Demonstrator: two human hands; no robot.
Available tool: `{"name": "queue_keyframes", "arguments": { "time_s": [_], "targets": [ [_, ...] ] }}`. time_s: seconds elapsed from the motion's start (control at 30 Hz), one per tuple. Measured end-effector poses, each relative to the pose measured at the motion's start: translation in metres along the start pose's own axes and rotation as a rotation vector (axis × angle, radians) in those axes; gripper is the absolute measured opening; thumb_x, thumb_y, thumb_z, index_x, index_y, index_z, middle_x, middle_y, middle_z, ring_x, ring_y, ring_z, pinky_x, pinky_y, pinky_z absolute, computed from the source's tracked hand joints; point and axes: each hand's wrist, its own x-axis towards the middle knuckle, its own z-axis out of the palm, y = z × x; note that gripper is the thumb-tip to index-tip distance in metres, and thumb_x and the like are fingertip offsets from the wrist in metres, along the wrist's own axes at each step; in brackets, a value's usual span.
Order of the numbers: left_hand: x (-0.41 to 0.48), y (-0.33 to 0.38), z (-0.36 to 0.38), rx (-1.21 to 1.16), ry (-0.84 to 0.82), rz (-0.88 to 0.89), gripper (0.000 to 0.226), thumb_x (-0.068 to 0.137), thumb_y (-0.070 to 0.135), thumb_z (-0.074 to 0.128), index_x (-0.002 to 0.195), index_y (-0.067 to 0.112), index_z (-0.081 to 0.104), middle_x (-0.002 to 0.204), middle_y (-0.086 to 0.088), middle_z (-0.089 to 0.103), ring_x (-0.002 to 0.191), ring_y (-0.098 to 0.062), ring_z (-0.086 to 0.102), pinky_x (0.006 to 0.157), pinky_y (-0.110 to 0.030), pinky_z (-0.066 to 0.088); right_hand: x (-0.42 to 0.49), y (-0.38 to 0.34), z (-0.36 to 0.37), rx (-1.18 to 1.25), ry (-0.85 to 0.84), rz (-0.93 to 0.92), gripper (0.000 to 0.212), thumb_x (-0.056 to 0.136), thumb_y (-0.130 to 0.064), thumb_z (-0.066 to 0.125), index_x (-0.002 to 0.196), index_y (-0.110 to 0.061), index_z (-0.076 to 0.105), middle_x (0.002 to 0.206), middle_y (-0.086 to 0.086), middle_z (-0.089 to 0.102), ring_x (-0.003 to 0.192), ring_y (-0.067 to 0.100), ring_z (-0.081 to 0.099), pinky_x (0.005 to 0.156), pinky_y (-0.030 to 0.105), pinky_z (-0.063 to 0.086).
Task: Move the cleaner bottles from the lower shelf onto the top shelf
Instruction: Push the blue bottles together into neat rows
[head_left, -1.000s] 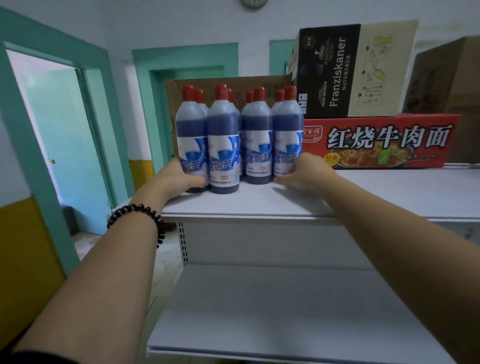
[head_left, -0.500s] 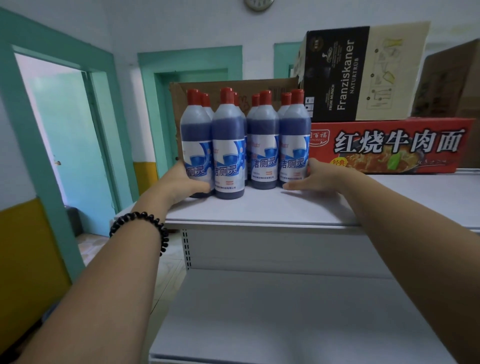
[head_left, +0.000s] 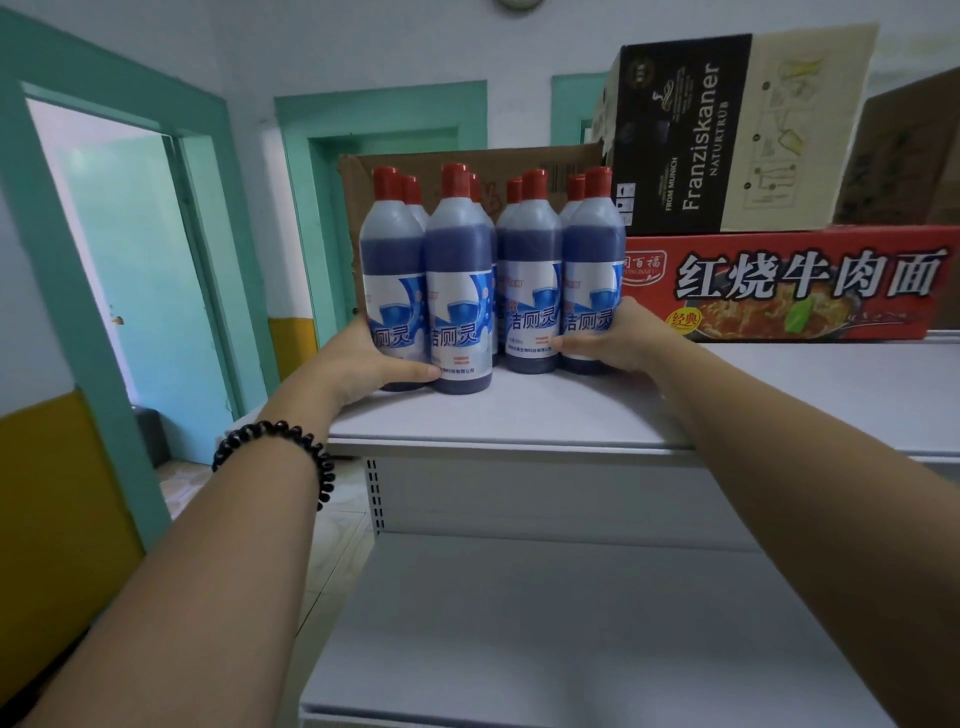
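Several cleaner bottles (head_left: 460, 280) with dark blue liquid, red caps and blue-white labels stand upright in a tight cluster on the white top shelf (head_left: 571, 415). My left hand (head_left: 363, 358) wraps the base of the leftmost bottle, thumb lying across the front as far as the second one. My right hand (head_left: 618, 338) holds the rightmost bottle low down, thumb stretched across its label. The fingers of both hands are hidden behind the bottles. The lower shelf (head_left: 571, 623) below shows no bottles.
A red noodle carton (head_left: 779, 286) lies on the top shelf right of the bottles, with a black-and-tan Franziskaner box (head_left: 727, 135) on it. A brown cardboard box (head_left: 519, 161) stands behind the bottles. Teal door frames (head_left: 208, 234) are at the left.
Both hands have closed in round the outer bottles, with the thumbs now across the front labels. The bottles still stand on the top shelf.
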Motion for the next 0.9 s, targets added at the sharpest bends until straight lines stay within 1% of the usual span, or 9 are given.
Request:
{"name": "queue_keyframes", "arguments": {
  "time_s": [0.1, 0.13, 0.23, 0.33, 0.4, 0.53, 0.7, 0.8, 0.9],
  "targets": [
    [-0.002, 0.001, 0.0, 0.006, 0.008, -0.001, 0.097, 0.042, 0.033, 0.093, 0.13, 0.024, 0.053, 0.12, 0.007, 0.068, 0.111, -0.016, 0.064, 0.108, -0.049, 0.045, -0.006, -0.003, 0.002, -0.008, 0.036, -0.004, 0.127, 0.022, -0.081, 0.075, 0.132, -0.02, 0.054, 0.119, -0.001, 0.067, 0.103, 0.022, 0.065, 0.092, 0.039, 0.054],
    [-0.002, 0.001, 0.0, 0.008, 0.011, 0.001, 0.094, 0.045, 0.031, 0.094, 0.129, 0.024, 0.053, 0.119, 0.007, 0.068, 0.11, -0.016, 0.064, 0.108, -0.049, 0.045, -0.007, -0.004, 0.003, -0.015, 0.048, -0.004, 0.127, 0.023, -0.081, 0.073, 0.133, -0.019, 0.054, 0.119, 0.0, 0.067, 0.103, 0.023, 0.065, 0.09, 0.038, 0.054],
    [0.0, -0.001, 0.001, 0.01, 0.014, 0.003, 0.07, 0.062, 0.014, 0.093, 0.118, 0.028, 0.054, 0.111, 0.011, 0.068, 0.105, -0.013, 0.064, 0.107, -0.046, 0.045, -0.011, -0.007, 0.004, -0.035, 0.062, -0.011, 0.125, 0.029, -0.081, 0.073, 0.133, -0.016, 0.053, 0.12, 0.002, 0.067, 0.103, 0.024, 0.064, 0.086, 0.035, 0.052],
    [0.002, -0.003, 0.0, 0.005, 0.018, 0.0, 0.067, 0.066, 0.012, 0.091, 0.119, 0.028, 0.054, 0.113, 0.01, 0.067, 0.108, -0.016, 0.064, 0.108, -0.047, 0.045, -0.008, -0.006, 0.004, -0.043, 0.067, -0.013, 0.106, 0.052, -0.07, 0.083, 0.136, -0.014, 0.05, 0.123, 0.003, 0.065, 0.106, 0.025, 0.063, 0.085, 0.034, 0.05],
    [0.003, -0.004, -0.001, -0.001, 0.023, -0.002, 0.068, 0.066, 0.012, 0.091, 0.121, 0.027, 0.053, 0.114, 0.009, 0.067, 0.109, -0.016, 0.063, 0.108, -0.047, 0.045, -0.005, -0.003, 0.005, -0.055, 0.069, -0.017, 0.099, 0.061, -0.064, 0.085, 0.137, -0.012, 0.047, 0.124, 0.004, 0.063, 0.109, 0.026, 0.062, 0.086, 0.034, 0.05],
    [0.004, -0.006, -0.001, -0.002, 0.02, -0.008, 0.066, 0.068, 0.012, 0.09, 0.122, 0.025, 0.054, 0.12, 0.004, 0.068, 0.109, -0.018, 0.064, 0.108, -0.048, 0.045, -0.004, -0.003, 0.008, -0.086, 0.082, -0.034, 0.099, 0.062, -0.064, 0.084, 0.136, -0.01, 0.047, 0.125, 0.006, 0.063, 0.109, 0.026, 0.061, 0.086, 0.035, 0.051],
    [0.003, -0.004, 0.0, 0.0, 0.01, 0.005, 0.059, 0.07, 0.011, 0.089, 0.113, 0.03, 0.053, 0.108, 0.011, 0.066, 0.102, -0.012, 0.063, 0.105, -0.042, 0.045, -0.007, -0.006, 0.01, -0.095, 0.094, -0.033, 0.097, 0.066, -0.061, 0.084, 0.137, -0.008, 0.045, 0.126, 0.007, 0.062, 0.11, 0.027, 0.061, 0.084, 0.033, 0.048],
    [0.003, -0.005, -0.001, 0.006, 0.012, 0.01, 0.057, 0.068, 0.012, 0.09, 0.109, 0.033, 0.055, 0.111, 0.009, 0.068, 0.105, -0.015, 0.064, 0.106, -0.044, 0.045, -0.01, -0.008, 0.01, -0.1, 0.102, -0.031, 0.097, 0.067, -0.06, 0.084, 0.137, -0.007, 0.044, 0.127, 0.008, 0.062, 0.112, 0.027, 0.06, 0.084, 0.033, 0.048],
    [0.004, -0.005, -0.001, 0.009, 0.025, 0.0, 0.064, 0.067, 0.014, 0.09, 0.12, 0.027, 0.055, 0.12, 0.004, 0.068, 0.111, -0.02, 0.063, 0.108, -0.049, 0.045, -0.011, -0.009, 0.01, -0.123, 0.104, -0.03, 0.097, 0.067, -0.061, 0.083, 0.137, -0.007, 0.044, 0.127, 0.008, 0.061, 0.113, 0.028, 0.06, 0.084, 0.034, 0.049]
  ]
}}
